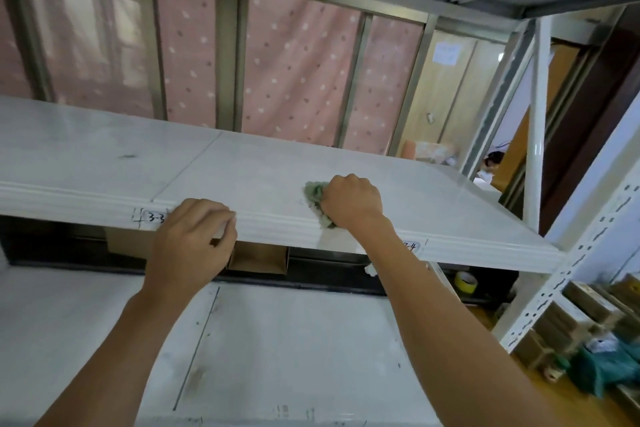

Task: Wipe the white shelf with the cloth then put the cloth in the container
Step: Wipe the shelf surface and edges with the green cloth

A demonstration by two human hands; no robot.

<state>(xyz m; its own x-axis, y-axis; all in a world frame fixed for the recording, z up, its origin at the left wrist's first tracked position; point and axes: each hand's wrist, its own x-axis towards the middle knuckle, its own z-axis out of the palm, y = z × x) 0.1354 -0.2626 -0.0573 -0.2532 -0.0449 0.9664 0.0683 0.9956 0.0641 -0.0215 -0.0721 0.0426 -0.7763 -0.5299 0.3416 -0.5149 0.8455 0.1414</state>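
A: Forearms [114, 340] reach upward; what are the hands doing?
B: Left hand [194, 239] grips the front lip of the white shelf [242, 165]. Right hand [353, 199] clutches a green cloth [313, 192] on top, near that lip. A stroke outward could drag it off; no container visible.

The one head-worn camera is looking forward and a little down from just behind the left hand [194, 243] and right hand [353, 199], sitting near them and taking in the shelf [242, 170] under them and the curtain [298, 62] beyond them.
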